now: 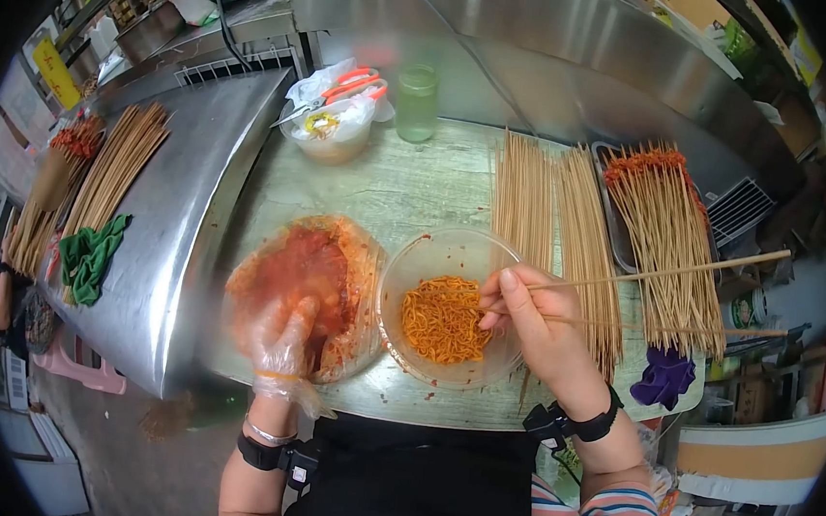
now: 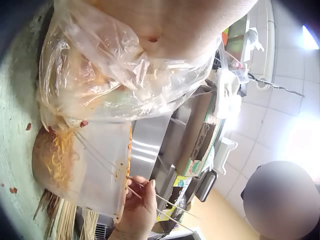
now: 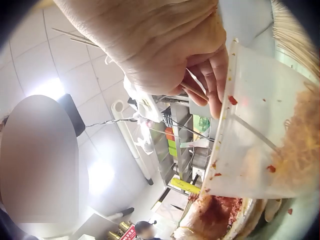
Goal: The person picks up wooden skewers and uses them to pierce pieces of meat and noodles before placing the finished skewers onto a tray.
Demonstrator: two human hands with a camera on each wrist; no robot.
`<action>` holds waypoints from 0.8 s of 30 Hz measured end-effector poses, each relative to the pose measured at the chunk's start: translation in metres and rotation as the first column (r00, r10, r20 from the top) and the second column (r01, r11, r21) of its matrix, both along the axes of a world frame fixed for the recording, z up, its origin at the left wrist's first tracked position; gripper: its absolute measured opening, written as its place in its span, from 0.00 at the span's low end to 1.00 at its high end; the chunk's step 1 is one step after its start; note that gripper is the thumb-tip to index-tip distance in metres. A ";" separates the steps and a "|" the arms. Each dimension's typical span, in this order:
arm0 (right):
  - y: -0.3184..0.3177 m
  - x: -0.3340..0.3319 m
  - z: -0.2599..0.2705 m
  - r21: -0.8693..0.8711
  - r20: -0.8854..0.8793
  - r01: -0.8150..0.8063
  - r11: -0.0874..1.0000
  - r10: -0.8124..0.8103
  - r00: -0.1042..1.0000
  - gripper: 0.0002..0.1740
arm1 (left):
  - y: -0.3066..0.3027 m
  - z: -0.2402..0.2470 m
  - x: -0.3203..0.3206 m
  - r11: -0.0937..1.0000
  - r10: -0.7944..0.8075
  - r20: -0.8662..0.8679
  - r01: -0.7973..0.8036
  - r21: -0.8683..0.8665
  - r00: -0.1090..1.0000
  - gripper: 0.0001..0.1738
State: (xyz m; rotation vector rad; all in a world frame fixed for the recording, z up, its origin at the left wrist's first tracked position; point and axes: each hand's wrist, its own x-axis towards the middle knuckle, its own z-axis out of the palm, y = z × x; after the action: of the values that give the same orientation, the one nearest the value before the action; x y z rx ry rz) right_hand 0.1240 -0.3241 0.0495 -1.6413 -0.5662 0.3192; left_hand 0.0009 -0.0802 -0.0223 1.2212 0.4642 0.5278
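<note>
The left hand (image 1: 282, 340), in a clear plastic glove (image 2: 95, 70), reaches into a bowl (image 1: 372, 284) of red sauced food (image 1: 311, 260); haze blurs it and its fingertips are hidden. Beside that bowl, touching or nearly so, stands a clear round tub (image 1: 389, 339) with orange-yellow noodles (image 1: 445, 321) at its bottom. The bare right hand (image 1: 539, 326) pinches two long wooden sticks (image 1: 664, 272) over the tub's right rim, one apart from the other. Through the tub wall (image 3: 245, 165) in the right wrist view, a stick tip reaches the noodles (image 3: 300, 145).
Bare skewers (image 1: 584, 242) lie right of the tub, beside a tray of red-tipped skewers (image 1: 671, 249). A purple cloth (image 1: 664, 377) lies near the front right. Behind stand a container with orange-handled scissors (image 1: 354, 84) and a green cup (image 1: 417, 103). More skewers (image 1: 114, 171) lie left.
</note>
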 end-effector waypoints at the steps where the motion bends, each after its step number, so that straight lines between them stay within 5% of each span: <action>1: 0.000 -0.001 -0.002 0.007 0.004 0.011 1.000 -0.011 1.000 0.19 | -0.001 -0.001 -0.001 0.999 0.004 0.006 -0.003 -0.036 1.000 0.10; 9: -0.014 0.003 -0.010 0.205 -0.151 0.145 0.968 -0.115 0.982 0.21 | 0.003 -0.006 -0.005 0.990 -0.022 0.072 0.032 -0.138 0.997 0.10; 12: -0.018 0.006 -0.012 0.252 -0.179 0.195 0.948 -0.152 0.972 0.22 | -0.005 0.006 -0.004 0.989 0.023 -0.032 -0.027 -0.145 0.999 0.07; 17: -0.030 0.010 -0.003 0.302 -0.203 0.246 0.921 -0.190 0.960 0.22 | -0.012 0.015 -0.006 0.987 0.023 0.092 -0.008 -0.159 0.996 0.09; 24: -0.047 0.002 0.023 0.001 -0.059 0.192 0.981 -0.192 0.980 0.20 | -0.006 0.012 -0.014 0.991 -0.093 0.051 0.097 -0.096 0.994 0.13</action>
State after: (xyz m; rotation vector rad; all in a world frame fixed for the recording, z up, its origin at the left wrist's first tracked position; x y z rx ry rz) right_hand 0.1260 -0.3714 0.0721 -1.6603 -0.3606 0.2217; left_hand -0.0133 -0.0866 -0.0108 1.1287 0.3857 0.4463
